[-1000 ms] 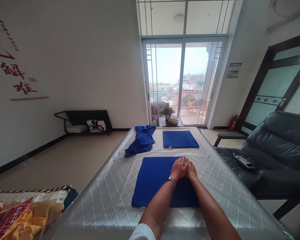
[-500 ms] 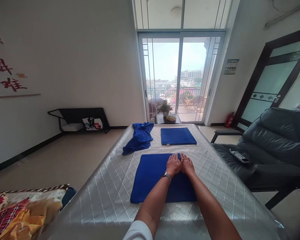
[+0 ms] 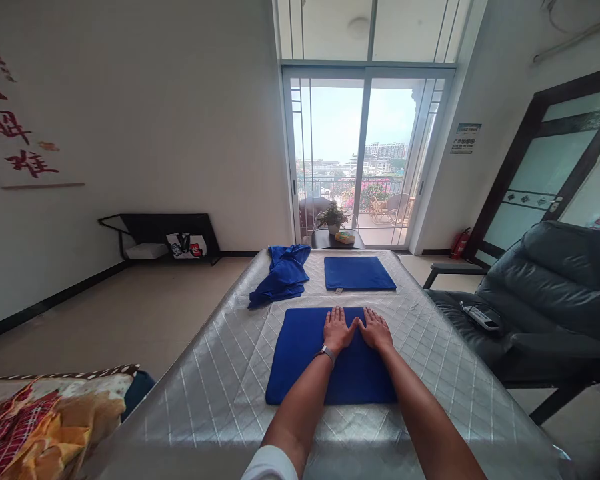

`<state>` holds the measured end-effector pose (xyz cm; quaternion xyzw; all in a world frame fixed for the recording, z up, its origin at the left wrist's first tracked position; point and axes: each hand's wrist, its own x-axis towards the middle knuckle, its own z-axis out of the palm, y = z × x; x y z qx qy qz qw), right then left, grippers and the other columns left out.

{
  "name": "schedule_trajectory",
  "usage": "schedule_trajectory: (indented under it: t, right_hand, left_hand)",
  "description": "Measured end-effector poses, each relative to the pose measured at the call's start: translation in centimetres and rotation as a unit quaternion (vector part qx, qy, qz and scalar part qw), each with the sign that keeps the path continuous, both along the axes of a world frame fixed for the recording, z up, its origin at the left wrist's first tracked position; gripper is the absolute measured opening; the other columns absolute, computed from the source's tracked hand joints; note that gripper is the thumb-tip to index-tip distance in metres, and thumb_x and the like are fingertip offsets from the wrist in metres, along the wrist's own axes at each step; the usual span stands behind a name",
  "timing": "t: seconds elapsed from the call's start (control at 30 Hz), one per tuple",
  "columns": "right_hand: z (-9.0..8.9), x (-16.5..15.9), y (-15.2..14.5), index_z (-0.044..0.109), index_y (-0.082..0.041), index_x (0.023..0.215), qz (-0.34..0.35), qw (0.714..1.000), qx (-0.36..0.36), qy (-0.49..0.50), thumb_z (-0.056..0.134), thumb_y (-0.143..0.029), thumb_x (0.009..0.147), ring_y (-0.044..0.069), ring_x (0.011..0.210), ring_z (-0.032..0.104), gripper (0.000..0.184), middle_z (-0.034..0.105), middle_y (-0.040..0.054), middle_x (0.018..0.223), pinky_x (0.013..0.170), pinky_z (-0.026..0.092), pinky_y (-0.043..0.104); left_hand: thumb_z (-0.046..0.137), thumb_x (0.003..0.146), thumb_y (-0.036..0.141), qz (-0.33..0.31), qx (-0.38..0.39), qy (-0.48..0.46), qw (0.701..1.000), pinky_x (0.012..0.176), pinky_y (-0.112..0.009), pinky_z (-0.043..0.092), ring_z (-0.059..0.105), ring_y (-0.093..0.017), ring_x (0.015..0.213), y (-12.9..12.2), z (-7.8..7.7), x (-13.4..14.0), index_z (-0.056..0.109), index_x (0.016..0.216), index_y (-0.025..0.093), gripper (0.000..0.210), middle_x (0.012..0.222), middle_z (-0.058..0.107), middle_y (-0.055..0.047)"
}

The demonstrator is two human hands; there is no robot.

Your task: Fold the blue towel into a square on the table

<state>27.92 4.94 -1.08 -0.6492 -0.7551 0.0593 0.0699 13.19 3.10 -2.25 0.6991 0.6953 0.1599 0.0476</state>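
Observation:
A folded blue cloth (image 3: 297,357) lies flat on the silver quilted table cover (image 3: 220,380) in front of me. My left hand (image 3: 338,331) rests palm down on its far part, fingers stretched out, a watch band at the wrist. Beside it my right hand (image 3: 376,329) also presses flat near the cloth's far right corner, with the two thumbs close together. Farther back lies a second folded blue cloth (image 3: 360,273) with a small white tag on its near edge. To its left sits a crumpled blue cloth (image 3: 283,275).
A dark padded armchair (image 3: 555,300) stands at the right, with a power strip (image 3: 480,316) on its seat. Behind the table are a small stand with a potted plant (image 3: 333,217) and a sliding glass door (image 3: 325,133). Colourful fabrics (image 3: 45,433) lie at lower left.
My left hand has slid left across the cloth, opening a gap between the fingers of the two hands. The right hand has shifted slightly right. The view has moved a little.

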Motion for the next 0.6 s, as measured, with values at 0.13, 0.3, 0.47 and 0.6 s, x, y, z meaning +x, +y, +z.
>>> schedule_trajectory:
  t: [0.13, 0.3, 0.47, 0.6]
  right_hand:
    - [0.0, 0.0, 0.1, 0.021, -0.016, 0.16, -0.001, 1.0, -0.003, 0.002, 0.021, -0.052, 0.1, 0.019, 0.153, 0.018, 0.07, 0.021, 0.005, 0.166, 0.123, 0.01, 0.037]
    - [-0.1, 0.0, 0.2, 0.021, -0.016, 0.16, -0.002, 1.0, -0.007, 0.005, 0.021, -0.053, 0.1, 0.019, 0.152, 0.019, 0.071, 0.021, 0.0043, 0.166, 0.123, 0.009, 0.037]
    - [-0.2, 0.0, 0.3, 0.019, -0.016, 0.16, -0.002, 1.0, -0.014, 0.008, 0.02, -0.054, 0.1, 0.018, 0.153, 0.017, 0.071, 0.019, 0.0041, 0.167, 0.123, 0.008, 0.036]
    - [0.1, 0.0, 0.1, 0.02, -0.016, 0.16, -0.006, 1.0, -0.018, 0.011, 0.02, -0.053, 0.099, 0.018, 0.153, 0.016, 0.071, 0.019, 0.0034, 0.167, 0.123, 0.007, 0.036]
  left_hand:
    - [0.002, 0.095, 0.063, 0.012, 0.003, 0.008, 1.0, 0.125, -0.043, 0.015, 0.021, -0.024, 0.153, -0.2, 0.1, -2.0, 0.031, 0.155, 0.009, 0.086, 0.163, 0.03, -0.013]
    - [0.002, 0.095, 0.066, 0.023, 0.0, 0.019, 1.0, 0.125, -0.042, 0.016, 0.021, -0.024, 0.152, -0.6, -0.1, -5.5, 0.032, 0.155, 0.01, 0.088, 0.163, 0.03, -0.013]
    - [0.005, 0.095, 0.069, 0.046, -0.005, 0.029, 0.998, 0.125, -0.046, 0.016, 0.021, -0.026, 0.153, -1.1, -0.5, -9.6, 0.031, 0.156, 0.014, 0.086, 0.162, 0.032, -0.012]
    - [0.008, 0.095, 0.069, 0.06, -0.011, 0.038, 0.997, 0.124, -0.046, 0.017, 0.021, -0.028, 0.152, -1.7, -0.7, -12.7, 0.03, 0.156, 0.01, 0.087, 0.163, 0.03, -0.016]
